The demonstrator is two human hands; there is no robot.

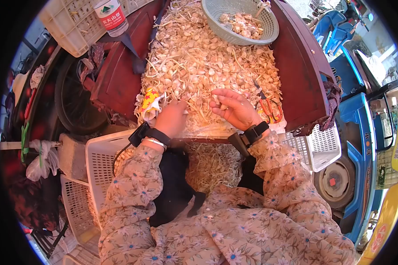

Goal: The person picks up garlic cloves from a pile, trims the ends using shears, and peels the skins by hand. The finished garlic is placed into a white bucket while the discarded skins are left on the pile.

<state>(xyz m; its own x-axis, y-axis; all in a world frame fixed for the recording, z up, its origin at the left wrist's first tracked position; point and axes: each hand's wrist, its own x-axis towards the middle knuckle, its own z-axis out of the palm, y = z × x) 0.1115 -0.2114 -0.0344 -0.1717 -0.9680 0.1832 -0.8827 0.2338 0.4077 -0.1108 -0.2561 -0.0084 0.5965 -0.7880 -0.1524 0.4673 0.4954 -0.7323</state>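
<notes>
A thick layer of loose garlic cloves with papery skins and thin stalks covers the table in front of me. My right hand, palm turned up, has curled fingers around garlic cloves. Just left of it, my left hand is low over the near edge of the pile, slightly blurred. Its fingers are curled in, and what they pinch is too small to make out. Orange-handled scissors lie on the cloves beside my right hand. A yellow and red crumpled packet is beside my left hand.
A grey-green colander holding more garlic sits at the far end. Dark red wooden sides flank the pile. A water bottle stands at the upper left. White plastic crates are by my legs; a blue vehicle stands right.
</notes>
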